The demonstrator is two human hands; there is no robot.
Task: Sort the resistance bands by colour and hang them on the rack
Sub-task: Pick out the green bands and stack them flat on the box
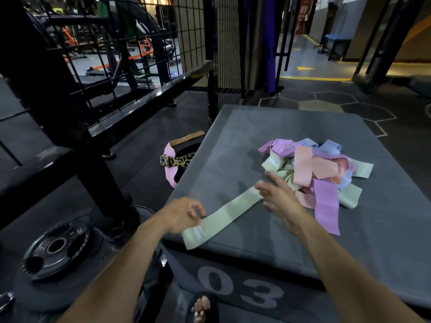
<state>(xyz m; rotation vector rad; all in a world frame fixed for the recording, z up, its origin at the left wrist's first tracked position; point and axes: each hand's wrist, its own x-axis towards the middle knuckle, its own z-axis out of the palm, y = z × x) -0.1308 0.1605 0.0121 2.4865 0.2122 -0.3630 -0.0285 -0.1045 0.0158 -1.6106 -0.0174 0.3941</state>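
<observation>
A pale green resistance band point(224, 215) lies flat and diagonal on the grey padded box point(256, 141). My left hand point(182, 215) is at its near end, fingers loosely curled with the tips at the band's edge, and the band is not lifted. My right hand point(277, 197) has its fingers spread and rests on the band's far end. Just beyond it sits a mixed pile of bands point(314, 169) in pink, purple, blue and green. One purple band point(326, 206) trails out of the pile toward me. The black wire-grid rack point(144, 43) stands at the back left.
The box front shows "03" point(240, 290). On the floor to its left lie a leopard-print belt point(177, 160), a pink band point(170, 173) and a tan strap point(186, 138). A black weight plate point(56, 248) lies at lower left beside a black frame post point(77, 127). My sandalled foot point(203, 308) is below.
</observation>
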